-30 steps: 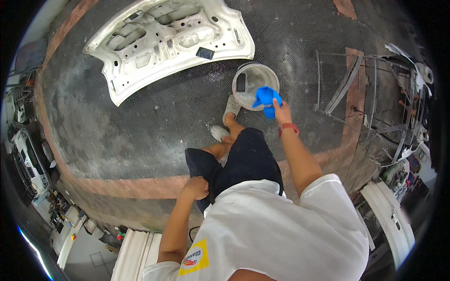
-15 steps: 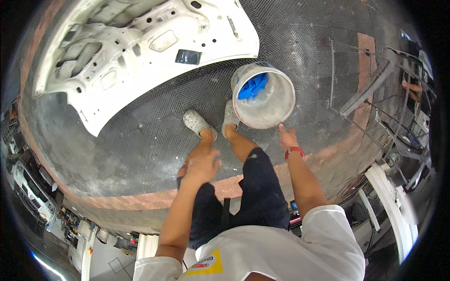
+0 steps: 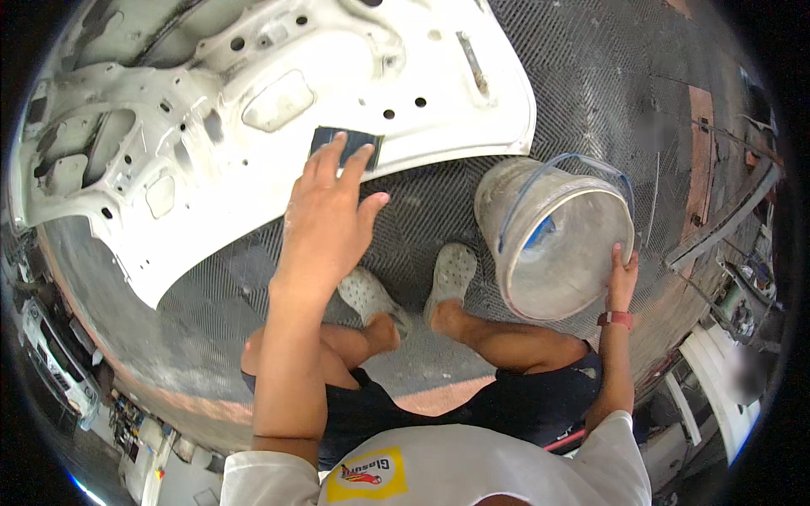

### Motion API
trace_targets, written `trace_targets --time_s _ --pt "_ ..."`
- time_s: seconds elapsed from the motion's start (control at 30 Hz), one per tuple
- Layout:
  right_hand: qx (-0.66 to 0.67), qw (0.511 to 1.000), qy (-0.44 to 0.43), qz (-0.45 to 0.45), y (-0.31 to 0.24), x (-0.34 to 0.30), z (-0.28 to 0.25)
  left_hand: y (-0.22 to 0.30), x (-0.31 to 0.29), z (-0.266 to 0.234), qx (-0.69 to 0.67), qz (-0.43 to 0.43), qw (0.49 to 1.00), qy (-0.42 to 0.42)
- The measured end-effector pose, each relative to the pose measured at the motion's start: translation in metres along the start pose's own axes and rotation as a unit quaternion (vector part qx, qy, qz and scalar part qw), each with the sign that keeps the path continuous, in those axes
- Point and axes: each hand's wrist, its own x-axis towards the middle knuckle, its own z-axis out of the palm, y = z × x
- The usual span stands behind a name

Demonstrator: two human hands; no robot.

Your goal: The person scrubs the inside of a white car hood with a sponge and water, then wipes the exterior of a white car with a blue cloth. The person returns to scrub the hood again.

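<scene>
A white car hood (image 3: pixel 337 67) lies inner side up on the floor in front of me. Near its close edge rests a dark square sheet (image 3: pixel 358 137), glossy in places. My left hand (image 3: pixel 325 211) reaches over that sheet with fingers spread, two fingertips overlapping it; whether they touch it I cannot tell. To the right, a grey bucket (image 3: pixel 561 278) with a wire-like blue handle tilts its mouth toward me. My right hand (image 3: pixel 623 274) is closed on the bucket's right rim. A bit of blue cloth (image 3: pixel 540 232) shows inside; the rest is hidden by the wall.
My feet in pale clogs (image 3: pixel 456 270) stand between hood and bucket on a ridged dark mat (image 3: pixel 413 207). Metal frames and loose car parts (image 3: pixel 734 202) stand at the right. A white vehicle front (image 3: pixel 59 358) shows at the far left.
I have bent lower, knees spread. My left hand has moved forward from my leg to the dark sheet. My right hand has taken hold of the bucket rim, and the bucket is tipped further toward me.
</scene>
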Motion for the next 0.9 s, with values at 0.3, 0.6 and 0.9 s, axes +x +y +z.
trace_targets --time_s 0.3,0.6,0.9 --pt "0.153 0.963 0.179 0.129 0.056 0.065 -0.007 -0.047 0.057 0.005 0.081 -0.006 0.997 -0.016" --pt "0.548 0.805 0.125 0.192 -0.044 0.043 0.046 -0.055 0.101 0.017 0.051 0.014 0.995 -0.083" --pt "0.336 0.917 -0.047 -0.212 -0.259 -0.075 0.013 0.033 0.115 -0.005 -0.435 0.265 0.857 -0.082"
